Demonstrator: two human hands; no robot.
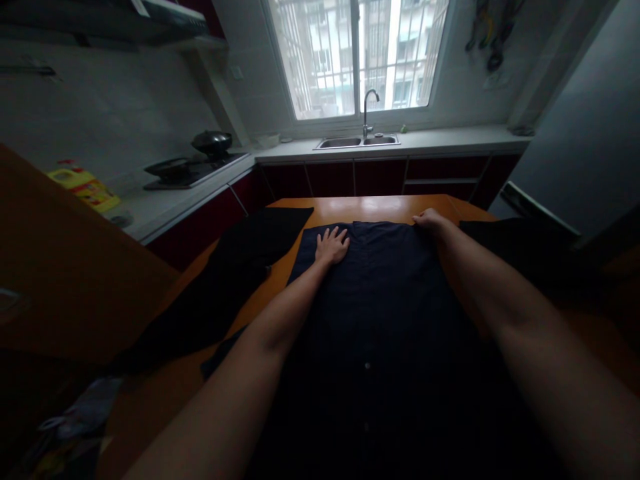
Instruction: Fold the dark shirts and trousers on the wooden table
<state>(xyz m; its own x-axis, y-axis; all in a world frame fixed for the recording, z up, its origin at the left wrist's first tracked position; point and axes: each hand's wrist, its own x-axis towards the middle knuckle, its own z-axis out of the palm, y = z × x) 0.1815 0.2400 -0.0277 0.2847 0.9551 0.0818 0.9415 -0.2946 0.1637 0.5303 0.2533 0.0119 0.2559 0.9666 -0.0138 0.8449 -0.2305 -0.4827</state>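
A dark navy shirt [385, 287] with a row of buttons lies spread over the wooden table [360, 208], its straight edge toward the far side. My left hand [333, 247] rests flat on the cloth near the far left corner, fingers spread. At the far right corner, my right hand [429, 219] has its fingers closed on the shirt's edge. The near part of the shirt fades into shadow, so its collar cannot be made out.
Black garments lie on the table's left [235, 267] and right [520, 247]. Beyond it stand a counter with a double sink [340, 143], a stove [195, 175] with a wok [212, 141], and a yellow jug [85, 187]. A grey fridge [590, 127] rises at the right.
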